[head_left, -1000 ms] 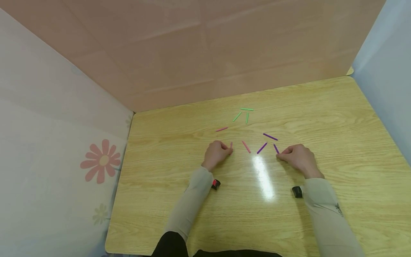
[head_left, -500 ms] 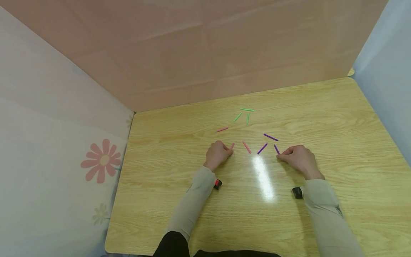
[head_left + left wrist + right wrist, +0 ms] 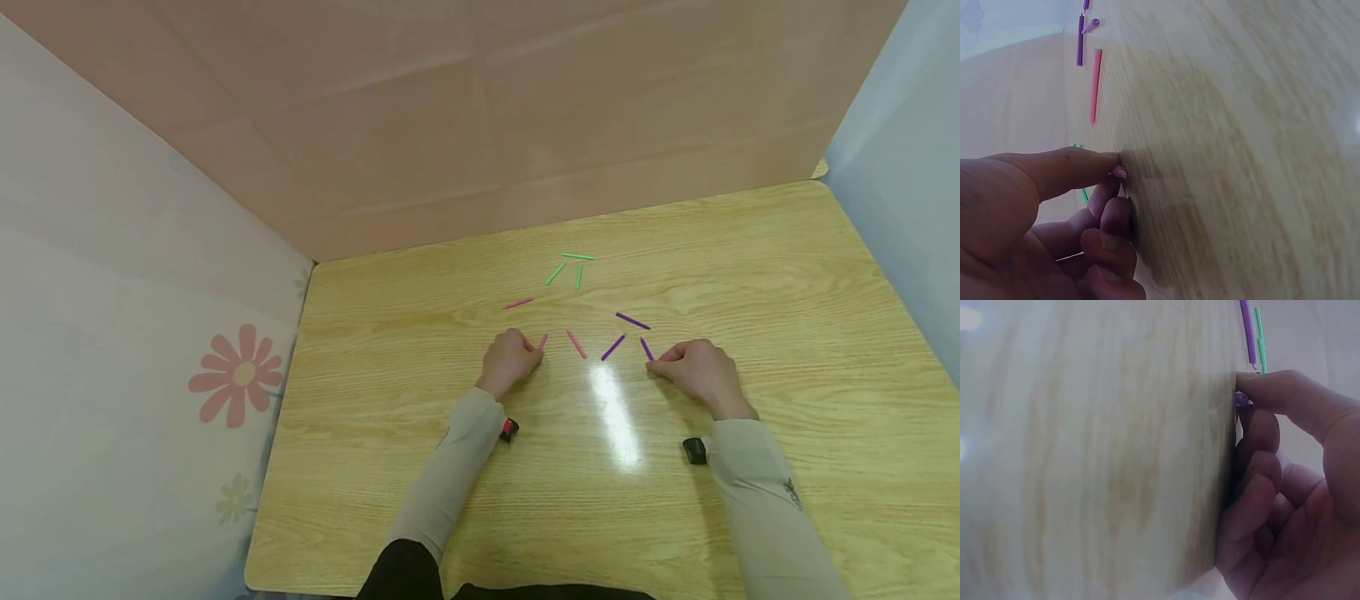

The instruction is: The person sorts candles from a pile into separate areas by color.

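In the head view my left hand pinches the near end of a slim pink stick between thumb and forefinger, low over the table. My right hand pinches the near end of a purple stick the same way. Each wrist view shows only the end of the held stick, a pink tip and a purple tip, with the rest hidden by fingers. Between the hands lie another pink stick, a slanted purple stick and, farther back, a third purple one.
Behind the left hand lies a third pink stick. Three green sticks, one of them crosswise, sit farther back on the wooden table. A brown backdrop closes the far side, with a flowered panel at left.
Over the first half second, the pink stick in my left hand turns from nearly straight to leaning right, and that hand shifts slightly. My right hand keeps its place on the purple stick.
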Motion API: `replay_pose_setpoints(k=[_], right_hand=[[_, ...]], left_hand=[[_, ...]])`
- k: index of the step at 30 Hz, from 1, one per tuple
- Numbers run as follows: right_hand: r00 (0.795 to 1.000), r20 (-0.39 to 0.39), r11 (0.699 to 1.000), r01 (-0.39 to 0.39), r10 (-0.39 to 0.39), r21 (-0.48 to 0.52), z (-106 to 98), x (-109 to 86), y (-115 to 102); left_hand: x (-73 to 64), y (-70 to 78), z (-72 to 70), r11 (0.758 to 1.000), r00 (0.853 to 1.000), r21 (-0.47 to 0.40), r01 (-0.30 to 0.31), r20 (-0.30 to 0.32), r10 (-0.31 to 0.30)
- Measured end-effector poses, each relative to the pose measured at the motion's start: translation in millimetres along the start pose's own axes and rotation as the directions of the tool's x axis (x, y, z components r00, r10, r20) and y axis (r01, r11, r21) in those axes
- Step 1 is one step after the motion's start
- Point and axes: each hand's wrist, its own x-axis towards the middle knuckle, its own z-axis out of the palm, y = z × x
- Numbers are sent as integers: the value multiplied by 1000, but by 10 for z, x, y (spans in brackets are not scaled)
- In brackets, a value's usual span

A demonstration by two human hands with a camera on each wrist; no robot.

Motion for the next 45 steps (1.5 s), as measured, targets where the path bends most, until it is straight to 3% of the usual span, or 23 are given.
replay_pose_setpoints(k=[11, 23, 36, 45], right_hand=[[1000, 4, 1000, -7, 7, -3, 2, 4, 1], [1000, 4, 1000, -4, 4, -5, 8, -1, 4], [1000, -7, 1000, 12, -12, -3, 3, -10, -1], [1000, -15, 1000, 18, -18, -7, 12, -6, 8]], left_hand=[[-7, -50, 1, 997, 997, -56, -61, 33, 63], [-14, -154, 28, 987, 988, -60, -148, -43, 145], [64, -382, -55, 989, 983, -93, -117, -151, 103], [99, -424, -156, 990, 987, -118, -84, -150, 66]])
